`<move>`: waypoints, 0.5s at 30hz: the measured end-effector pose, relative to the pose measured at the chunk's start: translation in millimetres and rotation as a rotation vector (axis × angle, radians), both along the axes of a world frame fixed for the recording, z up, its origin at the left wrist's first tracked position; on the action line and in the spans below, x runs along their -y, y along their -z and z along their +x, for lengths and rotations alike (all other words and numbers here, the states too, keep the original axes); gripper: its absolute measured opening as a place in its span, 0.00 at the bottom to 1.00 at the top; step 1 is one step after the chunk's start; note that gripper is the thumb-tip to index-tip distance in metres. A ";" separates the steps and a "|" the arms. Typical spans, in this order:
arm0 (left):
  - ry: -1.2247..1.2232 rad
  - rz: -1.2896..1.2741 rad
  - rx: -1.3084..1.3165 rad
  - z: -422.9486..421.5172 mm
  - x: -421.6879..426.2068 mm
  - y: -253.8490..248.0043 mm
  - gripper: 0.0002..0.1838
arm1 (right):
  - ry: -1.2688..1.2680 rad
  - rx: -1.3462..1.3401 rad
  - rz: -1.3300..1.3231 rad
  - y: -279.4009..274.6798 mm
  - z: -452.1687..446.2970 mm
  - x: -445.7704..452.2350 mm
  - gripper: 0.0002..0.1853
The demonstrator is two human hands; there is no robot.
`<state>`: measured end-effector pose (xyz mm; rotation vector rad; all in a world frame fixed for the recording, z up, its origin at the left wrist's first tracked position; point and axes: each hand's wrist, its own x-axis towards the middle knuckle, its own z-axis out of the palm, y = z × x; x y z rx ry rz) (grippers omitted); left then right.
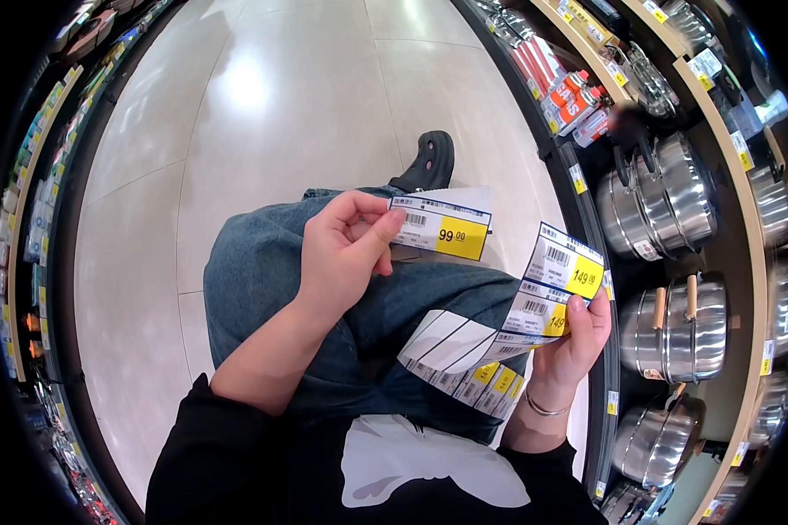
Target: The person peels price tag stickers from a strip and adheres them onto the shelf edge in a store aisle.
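Between thumb and curled fingers, my left hand [346,249] pinches a yellow and white price tag [442,231] printed 99.00, with more paper behind it. Over my right thigh, my right hand [578,337] grips a long strip of price labels [547,280]; two of them read 149. The strip curls down and folds over, its white back [451,339] showing, and its lower end [464,385] lies over my jeans. The two hands are apart, and the tag and the strip do not touch.
Shelves on the right hold steel pots [657,197], more pots with wooden handles [674,328] and orange gas cans [576,94]. Price tags line the shelf edge [749,350]. Another stocked shelf [39,219] runs along the left. My black shoe [429,162] rests on the tiled floor [271,114].
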<state>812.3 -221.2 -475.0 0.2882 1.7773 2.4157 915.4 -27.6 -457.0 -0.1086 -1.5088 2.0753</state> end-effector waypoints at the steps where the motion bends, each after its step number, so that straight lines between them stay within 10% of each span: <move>1: -0.011 0.006 0.001 -0.3 -0.4 0.7 0.07 | -0.002 0.000 0.002 0.3 0.1 -0.1 0.14; 15: -0.051 0.023 0.005 -1.6 0.7 2.5 0.06 | 0.000 0.001 0.005 3.7 1.4 1.1 0.13</move>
